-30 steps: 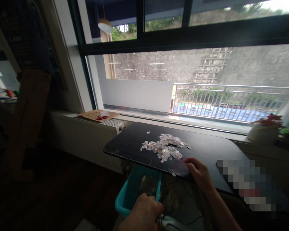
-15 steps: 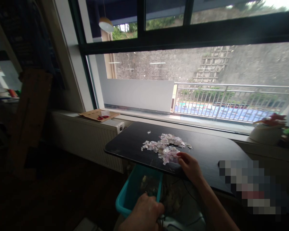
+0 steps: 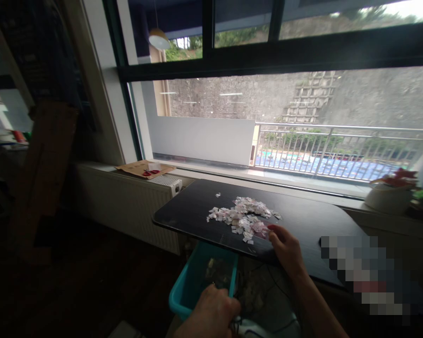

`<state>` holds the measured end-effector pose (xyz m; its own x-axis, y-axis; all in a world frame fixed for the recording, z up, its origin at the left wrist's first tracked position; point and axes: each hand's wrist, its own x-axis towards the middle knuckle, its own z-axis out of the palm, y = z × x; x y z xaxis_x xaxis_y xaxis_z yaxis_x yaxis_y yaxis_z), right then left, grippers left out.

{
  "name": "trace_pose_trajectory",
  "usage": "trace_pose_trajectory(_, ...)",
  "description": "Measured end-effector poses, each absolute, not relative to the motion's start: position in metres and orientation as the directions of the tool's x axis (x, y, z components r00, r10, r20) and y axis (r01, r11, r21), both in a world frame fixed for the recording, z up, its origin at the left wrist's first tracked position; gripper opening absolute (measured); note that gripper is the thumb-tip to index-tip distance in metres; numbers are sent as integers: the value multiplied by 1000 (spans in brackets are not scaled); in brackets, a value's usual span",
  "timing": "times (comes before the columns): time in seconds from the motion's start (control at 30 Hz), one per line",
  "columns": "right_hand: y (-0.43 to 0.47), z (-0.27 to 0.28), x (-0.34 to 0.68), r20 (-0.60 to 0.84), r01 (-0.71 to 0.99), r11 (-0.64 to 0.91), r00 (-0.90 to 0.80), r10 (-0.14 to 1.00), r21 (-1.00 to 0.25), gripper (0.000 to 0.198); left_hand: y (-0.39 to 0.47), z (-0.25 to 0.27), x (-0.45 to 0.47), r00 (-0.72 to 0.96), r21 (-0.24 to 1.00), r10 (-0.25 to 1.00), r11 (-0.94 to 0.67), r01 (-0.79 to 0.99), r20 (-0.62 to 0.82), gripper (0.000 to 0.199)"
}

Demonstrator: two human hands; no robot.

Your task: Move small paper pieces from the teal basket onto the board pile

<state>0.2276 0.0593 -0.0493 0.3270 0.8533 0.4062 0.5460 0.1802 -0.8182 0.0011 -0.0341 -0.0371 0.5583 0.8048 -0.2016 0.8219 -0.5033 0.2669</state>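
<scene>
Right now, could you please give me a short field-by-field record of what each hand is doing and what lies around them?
right hand: right hand rests on the black table, fingertips at the near edge of the pile of paper scraps
left hand: left hand low, below the table edge, beside the teal bin; what it grips is unclear
bin position: under the table's front edge
windowsill: potted plant at right, cardboard sheet at left
</scene>
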Motion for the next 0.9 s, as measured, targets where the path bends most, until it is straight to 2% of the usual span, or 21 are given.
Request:
trace_pose_trajectory(0.43, 50, -50, 229, 400, 539, 145, 394, 827, -830, 33, -33, -37, -1, 561, 274, 802, -503, 820, -204, 13)
trace_pose_trajectory(0.67, 47, -47, 227, 424, 530, 236, 266, 866, -815, 30, -36, -33, 0, 570, 274, 801, -514, 813, -186, 15)
trace_pose_trajectory(0.9, 46, -45, 226, 426, 525, 226, 297, 855, -820, 31, -35, -35, 1, 557, 269, 806, -501, 822, -200, 15)
